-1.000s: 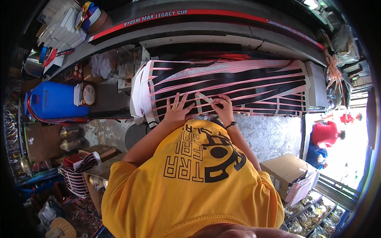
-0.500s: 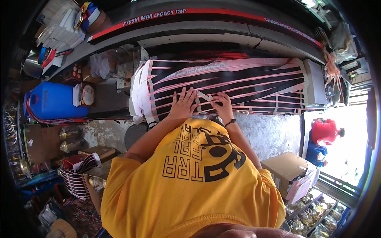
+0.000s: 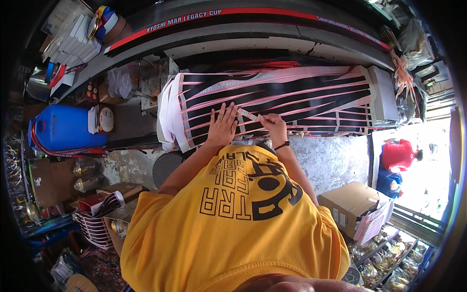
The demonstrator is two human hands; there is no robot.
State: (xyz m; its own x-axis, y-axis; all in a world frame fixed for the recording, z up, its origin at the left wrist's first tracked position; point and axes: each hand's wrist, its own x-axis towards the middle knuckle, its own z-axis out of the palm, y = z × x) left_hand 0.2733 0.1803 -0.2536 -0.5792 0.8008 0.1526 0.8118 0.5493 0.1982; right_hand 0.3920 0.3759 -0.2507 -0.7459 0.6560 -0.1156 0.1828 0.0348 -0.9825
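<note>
A wide stack of black ribbon strips with pink edges (image 3: 301,100) lies across the worktable in front of me. My left hand (image 3: 223,125) presses flat on its left part, fingers spread a little. Just to the right, my right hand (image 3: 275,127) is closed, pinching one end of a slim whitish piece with reddish marks (image 3: 250,115). That piece slants over the strips toward my left fingertips; whether it is a cutter or a bit of tape I cannot tell. White sheet ends (image 3: 170,114) bulge out at the stack's left end.
A long red printed ribbon (image 3: 262,13) runs along the far ledge. To the left stands a blue plastic container (image 3: 70,125). An open cardboard box (image 3: 348,207) sits at the right, near trays of bagged items (image 3: 389,260). A person in red (image 3: 398,155) is outside at the right.
My right hand has closed more and shifted slightly, with more of the whitish piece showing. My left hand's fingers have moved a little left and stay flat on the strips.
</note>
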